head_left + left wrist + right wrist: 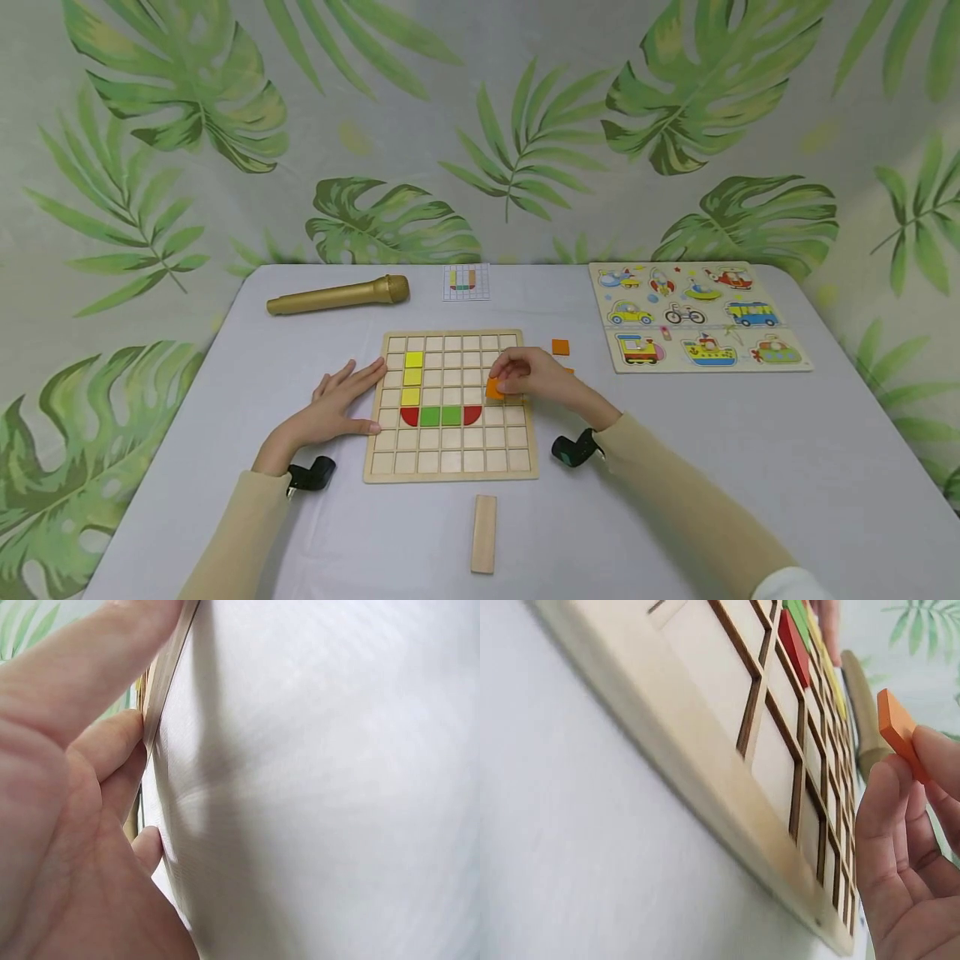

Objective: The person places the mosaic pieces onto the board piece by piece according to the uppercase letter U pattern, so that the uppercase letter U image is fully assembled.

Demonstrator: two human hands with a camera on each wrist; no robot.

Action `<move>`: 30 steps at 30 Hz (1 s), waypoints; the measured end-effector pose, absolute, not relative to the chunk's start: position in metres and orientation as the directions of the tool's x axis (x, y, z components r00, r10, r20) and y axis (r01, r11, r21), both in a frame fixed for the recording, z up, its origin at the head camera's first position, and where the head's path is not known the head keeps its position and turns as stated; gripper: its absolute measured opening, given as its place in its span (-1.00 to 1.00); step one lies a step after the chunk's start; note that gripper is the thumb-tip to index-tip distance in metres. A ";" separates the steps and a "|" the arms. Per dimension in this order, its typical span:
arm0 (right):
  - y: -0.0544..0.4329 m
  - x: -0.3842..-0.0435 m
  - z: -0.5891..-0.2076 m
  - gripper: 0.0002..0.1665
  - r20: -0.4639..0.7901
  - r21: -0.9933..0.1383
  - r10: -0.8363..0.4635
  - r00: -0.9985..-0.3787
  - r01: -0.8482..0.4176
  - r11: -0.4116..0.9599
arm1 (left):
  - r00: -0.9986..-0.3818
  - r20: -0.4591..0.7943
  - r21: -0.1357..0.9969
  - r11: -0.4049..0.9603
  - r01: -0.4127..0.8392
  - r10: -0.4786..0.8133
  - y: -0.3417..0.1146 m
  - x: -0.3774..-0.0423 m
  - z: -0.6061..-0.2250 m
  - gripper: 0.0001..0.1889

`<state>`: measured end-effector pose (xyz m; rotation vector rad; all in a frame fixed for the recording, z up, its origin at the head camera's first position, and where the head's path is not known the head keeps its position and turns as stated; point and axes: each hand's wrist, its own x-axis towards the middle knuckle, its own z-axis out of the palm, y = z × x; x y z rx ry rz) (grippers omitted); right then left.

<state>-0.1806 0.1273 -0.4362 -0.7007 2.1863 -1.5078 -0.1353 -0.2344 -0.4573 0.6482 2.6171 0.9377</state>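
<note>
A wooden grid board (450,461) lies in the middle of the table. Three yellow squares (412,377) form a column on it, above a row with a red rounded piece (472,415) at each end and two green squares (440,416) between. My right hand (536,379) pinches an orange square tile (898,729) between thumb and fingers, over the board's right side. With fingers spread and fairly straight, my left hand (337,404) touches the board's left edge; in the left wrist view its fingertips (124,731) meet the wooden rim.
Another orange tile (560,347) lies right of the board, one more partly behind the right hand. A small pattern card (466,282) and gold microphone (337,296) are at the back. A vehicle puzzle (693,317) lies back right, a wooden strip (483,534) in front.
</note>
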 end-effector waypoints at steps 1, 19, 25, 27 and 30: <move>0.123 -0.181 -0.437 -0.84 -0.035 -0.937 -0.605 -0.796 -0.184 0.296 | -0.858 -0.115 0.656 0.687 0.313 0.501 -0.234 -0.135 -0.457 -0.02; 0.086 -0.180 -0.441 -0.87 -0.013 -0.809 -0.617 -0.787 -0.354 0.469 | -0.856 -0.107 0.654 0.685 0.322 0.505 -0.235 -0.136 -0.457 -0.04; 0.083 -0.179 -0.441 -0.86 -0.010 -0.780 -0.614 -0.789 -0.378 0.499 | -0.856 -0.094 0.651 0.682 0.334 0.509 -0.235 -0.136 -0.457 -0.04; 0.083 -0.179 -0.441 -0.86 -0.007 -0.770 -0.614 -0.789 -0.387 0.507 | -0.856 -0.092 0.652 0.680 0.335 0.509 -0.235 -0.135 -0.457 -0.04; 0.083 -0.178 -0.441 -0.85 0.001 -0.746 -0.619 -0.786 -0.413 0.523 | -0.856 -0.096 0.656 0.680 0.329 0.508 -0.235 -0.136 -0.457 -0.03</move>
